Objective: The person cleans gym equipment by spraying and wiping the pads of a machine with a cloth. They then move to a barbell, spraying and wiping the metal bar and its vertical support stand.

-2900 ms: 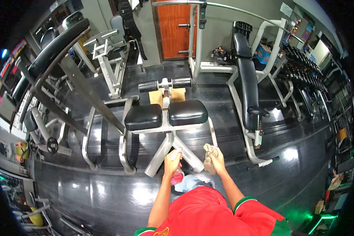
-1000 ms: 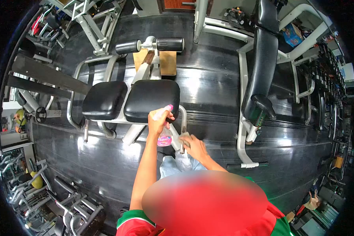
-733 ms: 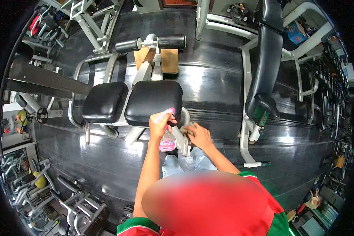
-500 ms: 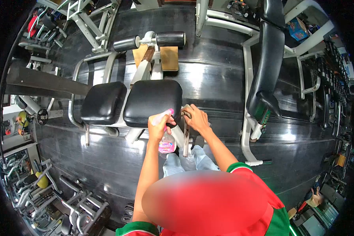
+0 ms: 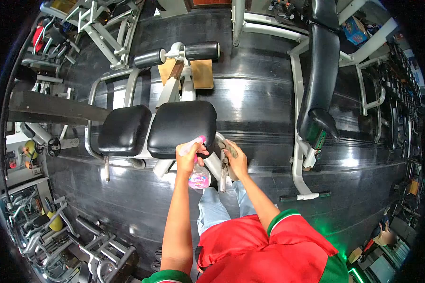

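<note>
Two hands work near me: my left hand (image 5: 188, 158) grips the pink spray bottle (image 5: 199, 178), my right hand (image 5: 237, 161) presses a cloth (image 5: 230, 150) on the metal frame (image 5: 220, 176) just right of the black seat pad (image 5: 182, 127). I judge the wiping only begun; the far roller pads (image 5: 202, 50) remain.

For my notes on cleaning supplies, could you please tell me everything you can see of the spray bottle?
The spray bottle is of clear plastic, with a pink label and a white trigger head tipped pink. The left hand grips its neck, holding it roughly upright above the floor, nozzle towards the black seat pad. The right hand, holding a cloth, is just beside it.
</note>
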{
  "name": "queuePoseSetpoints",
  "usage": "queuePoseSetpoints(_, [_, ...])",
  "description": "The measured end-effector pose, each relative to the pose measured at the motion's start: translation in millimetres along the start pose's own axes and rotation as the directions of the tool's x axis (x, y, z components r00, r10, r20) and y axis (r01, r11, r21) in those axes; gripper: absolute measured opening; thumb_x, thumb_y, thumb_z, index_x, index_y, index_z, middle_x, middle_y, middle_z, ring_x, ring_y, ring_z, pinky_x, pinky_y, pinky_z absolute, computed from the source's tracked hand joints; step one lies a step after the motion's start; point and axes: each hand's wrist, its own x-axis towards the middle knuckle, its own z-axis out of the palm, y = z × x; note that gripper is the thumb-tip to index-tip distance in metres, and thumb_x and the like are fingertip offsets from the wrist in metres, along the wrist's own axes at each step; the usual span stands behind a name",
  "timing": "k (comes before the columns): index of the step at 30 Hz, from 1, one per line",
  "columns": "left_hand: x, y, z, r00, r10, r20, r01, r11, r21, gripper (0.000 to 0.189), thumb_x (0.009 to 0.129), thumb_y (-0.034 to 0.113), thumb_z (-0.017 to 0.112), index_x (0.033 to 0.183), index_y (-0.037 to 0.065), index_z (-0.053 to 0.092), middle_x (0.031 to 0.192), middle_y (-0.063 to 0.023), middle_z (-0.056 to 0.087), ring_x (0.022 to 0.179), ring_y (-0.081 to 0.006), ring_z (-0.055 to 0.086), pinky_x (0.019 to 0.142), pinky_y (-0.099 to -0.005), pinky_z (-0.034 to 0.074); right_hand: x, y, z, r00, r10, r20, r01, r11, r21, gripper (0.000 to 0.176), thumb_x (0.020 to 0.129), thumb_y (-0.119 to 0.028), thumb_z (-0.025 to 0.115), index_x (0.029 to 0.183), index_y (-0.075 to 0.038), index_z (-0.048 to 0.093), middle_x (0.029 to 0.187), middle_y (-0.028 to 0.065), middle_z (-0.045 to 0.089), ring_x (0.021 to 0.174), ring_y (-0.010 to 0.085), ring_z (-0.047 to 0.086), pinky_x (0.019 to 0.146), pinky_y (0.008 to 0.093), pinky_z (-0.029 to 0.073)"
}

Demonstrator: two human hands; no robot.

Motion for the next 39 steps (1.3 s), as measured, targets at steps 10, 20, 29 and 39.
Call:
queuePoseSetpoints(10, [0, -1, -1, 1.000, 0.007, 0.003, -0.007, 0.999, 0.031, 0.032, 0.091, 0.022, 0.064, 0.099, -0.009, 0.069, 0.078, -0.0149, 0.068, 0.064, -0.0221, 0.068, 0.039, -0.0296, 0.048, 92, 39, 1, 0.858, 0.189, 0.478, -0.336, 0.911, 0.241, 0.041, 0.093, -0.033, 0.058, 0.116, -0.001, 0.069, 0.109, 0.0056, 0.070, 0.104, 0.0143, 0.061, 0.093, 0.0307, 0.044])
queuePoseSetpoints(20, [0, 2, -1, 1.000, 0.003, 0.012, -0.003, 1.000, 0.020, 0.025, 0.088, 0.013, 0.062, 0.095, -0.010, 0.069, 0.078, -0.0149, 0.069, 0.064, -0.0223, 0.069, 0.039, -0.0292, 0.048, -8, 46, -4, 0.751, 0.515, 0.413, -0.651, 0.683, 0.331, 0.049, 0.097, -0.043, 0.058, 0.123, -0.003, 0.066, 0.112, 0.0044, 0.066, 0.104, 0.0139, 0.058, 0.091, 0.0294, 0.045])
queuePoseSetpoints(29, [2, 5, -4, 0.997, -0.016, 0.080, 0.013, 0.999, 0.040, 0.030, 0.088, 0.019, 0.068, 0.098, -0.008, 0.070, 0.077, -0.0132, 0.068, 0.064, -0.0211, 0.068, 0.038, -0.0292, 0.046, -48, 34, 9, 0.959, 0.282, -0.039, -0.282, 0.959, 0.000, 0.061, 0.095, -0.043, 0.063, 0.132, 0.006, 0.057, 0.134, 0.0183, 0.060, 0.124, 0.0274, 0.057, 0.104, 0.0343, 0.041])
queuePoseSetpoints(39, [2, 12, -10, 0.970, -0.056, 0.236, 0.022, 0.989, 0.145, 0.030, 0.089, 0.023, 0.068, 0.090, -0.007, 0.071, 0.073, -0.0118, 0.069, 0.055, -0.0161, 0.064, 0.038, -0.0280, 0.044, -19, -46, 8, 0.985, -0.149, 0.086, 0.170, 0.757, -0.631, 0.038, 0.089, -0.023, 0.066, 0.127, -0.028, 0.064, 0.111, 0.0140, 0.056, 0.104, 0.0370, 0.061, 0.082, 0.0491, 0.053])
